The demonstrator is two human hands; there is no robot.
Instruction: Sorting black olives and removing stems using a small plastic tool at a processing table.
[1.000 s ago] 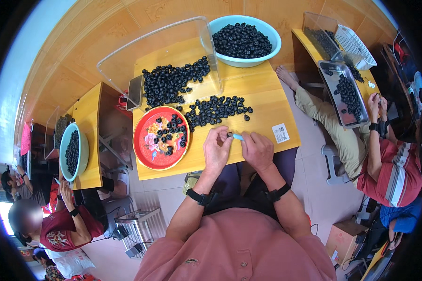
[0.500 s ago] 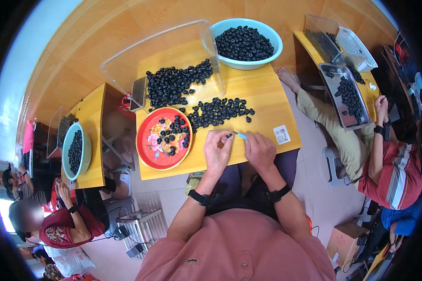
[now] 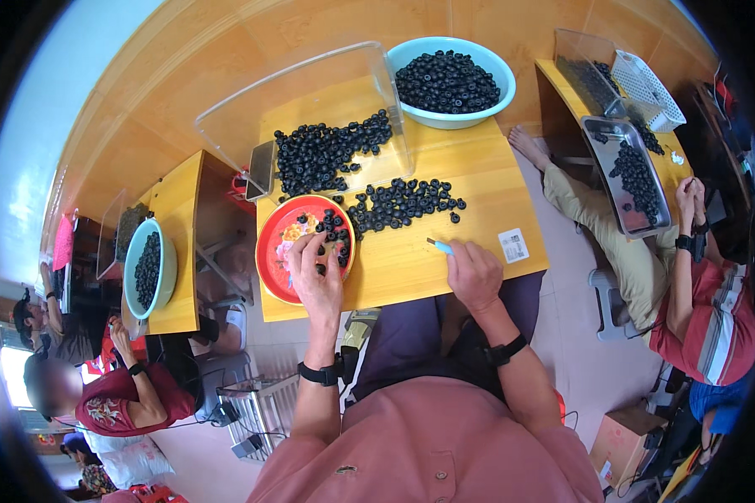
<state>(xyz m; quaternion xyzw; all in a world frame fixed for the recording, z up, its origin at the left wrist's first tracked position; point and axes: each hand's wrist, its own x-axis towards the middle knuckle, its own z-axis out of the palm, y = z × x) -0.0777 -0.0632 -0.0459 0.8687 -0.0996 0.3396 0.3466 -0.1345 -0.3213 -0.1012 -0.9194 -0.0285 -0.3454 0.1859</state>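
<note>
Fingers (image 3: 304, 251) over red bowl (image 3: 270, 251), small black rings (image 3: 334, 230)

Red round bowl (image 3: 278, 272) sat at centre-left of the frame, on the near left corner of the yellow table; shallow, upright, its lower right rim under the left hand (image 3: 315, 281). Inside lay a small cluster of dark round pieces (image 3: 334, 230) toward the upper right, and pale pink and orange scraps (image 3: 292, 237) to the left of them. A thin tool with a light-blue handle (image 3: 439, 246) lay just right of centre, pinched in the right hand (image 3: 474, 275), its dark tip pointing to the upper left, low over the tabletop.
</note>
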